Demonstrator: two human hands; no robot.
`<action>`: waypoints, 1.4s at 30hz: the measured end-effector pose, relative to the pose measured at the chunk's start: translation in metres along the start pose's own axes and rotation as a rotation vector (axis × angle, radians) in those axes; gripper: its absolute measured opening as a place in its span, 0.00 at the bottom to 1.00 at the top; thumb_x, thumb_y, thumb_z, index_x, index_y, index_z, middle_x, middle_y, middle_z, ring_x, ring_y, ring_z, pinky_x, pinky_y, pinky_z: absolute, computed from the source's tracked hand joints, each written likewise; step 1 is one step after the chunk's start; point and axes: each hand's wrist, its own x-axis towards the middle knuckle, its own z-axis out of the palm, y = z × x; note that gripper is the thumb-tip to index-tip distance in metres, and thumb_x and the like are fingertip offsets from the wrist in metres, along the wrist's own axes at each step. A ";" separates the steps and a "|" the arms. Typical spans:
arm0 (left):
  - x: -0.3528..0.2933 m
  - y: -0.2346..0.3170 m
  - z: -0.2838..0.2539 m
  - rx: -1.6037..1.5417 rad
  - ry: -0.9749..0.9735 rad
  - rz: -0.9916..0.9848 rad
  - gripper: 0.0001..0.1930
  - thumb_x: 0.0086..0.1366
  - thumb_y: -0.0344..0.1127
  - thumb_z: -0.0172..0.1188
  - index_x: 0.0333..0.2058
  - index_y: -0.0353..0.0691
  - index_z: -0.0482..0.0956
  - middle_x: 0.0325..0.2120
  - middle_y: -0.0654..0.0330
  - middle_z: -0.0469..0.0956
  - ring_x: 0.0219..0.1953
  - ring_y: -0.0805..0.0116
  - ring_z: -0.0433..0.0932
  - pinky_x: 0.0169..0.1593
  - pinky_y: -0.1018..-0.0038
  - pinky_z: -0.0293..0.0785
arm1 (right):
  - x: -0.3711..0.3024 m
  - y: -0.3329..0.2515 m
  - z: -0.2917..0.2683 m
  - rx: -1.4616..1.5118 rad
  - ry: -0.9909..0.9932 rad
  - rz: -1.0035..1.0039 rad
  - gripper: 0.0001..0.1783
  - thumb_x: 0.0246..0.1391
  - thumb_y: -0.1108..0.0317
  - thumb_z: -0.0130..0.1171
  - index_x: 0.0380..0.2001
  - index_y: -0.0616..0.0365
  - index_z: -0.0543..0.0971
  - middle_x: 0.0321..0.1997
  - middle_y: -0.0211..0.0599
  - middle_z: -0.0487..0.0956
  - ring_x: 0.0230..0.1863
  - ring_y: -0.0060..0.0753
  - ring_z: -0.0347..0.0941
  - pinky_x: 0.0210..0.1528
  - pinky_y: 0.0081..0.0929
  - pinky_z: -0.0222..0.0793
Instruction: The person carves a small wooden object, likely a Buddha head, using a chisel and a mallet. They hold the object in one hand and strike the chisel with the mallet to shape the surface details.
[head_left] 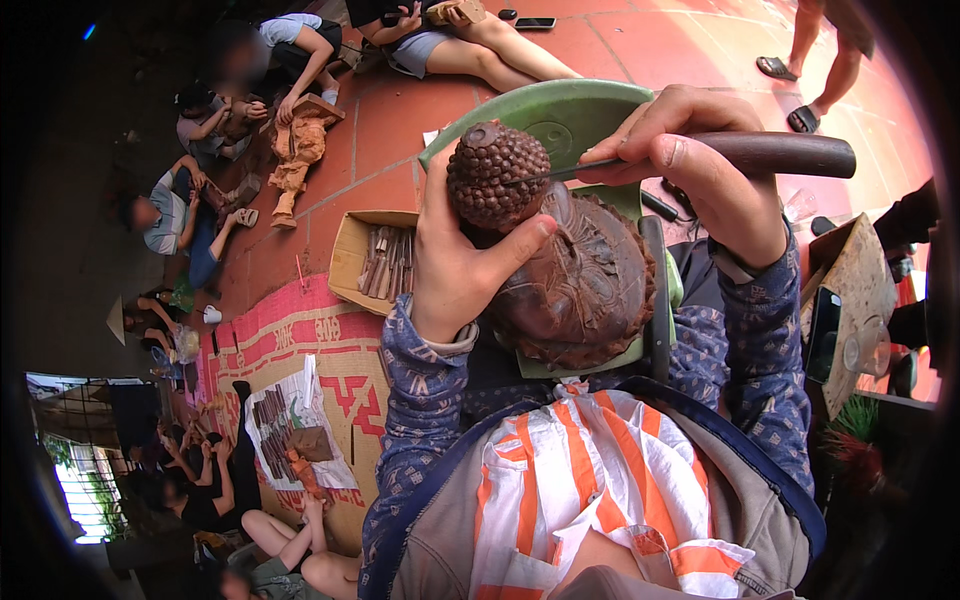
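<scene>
A dark brown carved wooden statue (580, 285) rests in front of me, with carved folds on its body and a jagged-edged base. Small round knobs cover its head (497, 170). My left hand (455, 265) is wrapped around the side of that head, thumb lying across its lower part. In my right hand (700, 165) is a carving tool (790, 154) with a thick dark handle, gripped between thumb and fingers. Its thin metal blade points left and its tip meets the knobs. The statue's face is hidden from this view.
Behind the statue is a green plastic basin (600, 97). A cardboard box (345, 262) of carving tools stands left. More tools lie on white paper (335, 440) over a patterned mat (350, 345). At right is a wooden stool (865, 300) with a phone. Several people sit along the left.
</scene>
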 end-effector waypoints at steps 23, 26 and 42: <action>0.012 0.011 -0.005 0.101 -0.042 0.135 0.43 0.47 0.33 0.75 0.59 0.34 0.59 0.46 0.58 0.73 0.46 0.73 0.74 0.51 0.75 0.72 | -0.035 0.024 0.005 0.142 -0.038 -0.219 0.18 0.59 0.57 0.54 0.30 0.64 0.72 0.44 0.65 0.77 0.48 0.50 0.76 0.56 0.40 0.67; 0.015 0.009 -0.001 0.051 -0.021 0.137 0.41 0.47 0.35 0.75 0.58 0.37 0.62 0.44 0.56 0.74 0.46 0.68 0.76 0.52 0.72 0.72 | -0.024 0.030 0.005 0.137 -0.099 -0.235 0.16 0.60 0.58 0.54 0.28 0.61 0.68 0.46 0.67 0.76 0.53 0.53 0.73 0.60 0.45 0.63; 0.011 0.004 0.006 -0.026 0.033 0.123 0.32 0.50 0.32 0.72 0.51 0.37 0.64 0.41 0.55 0.77 0.43 0.67 0.79 0.47 0.71 0.75 | -0.025 0.043 0.027 0.111 0.033 -0.338 0.24 0.66 0.53 0.43 0.26 0.64 0.70 0.44 0.64 0.77 0.57 0.58 0.70 0.63 0.53 0.57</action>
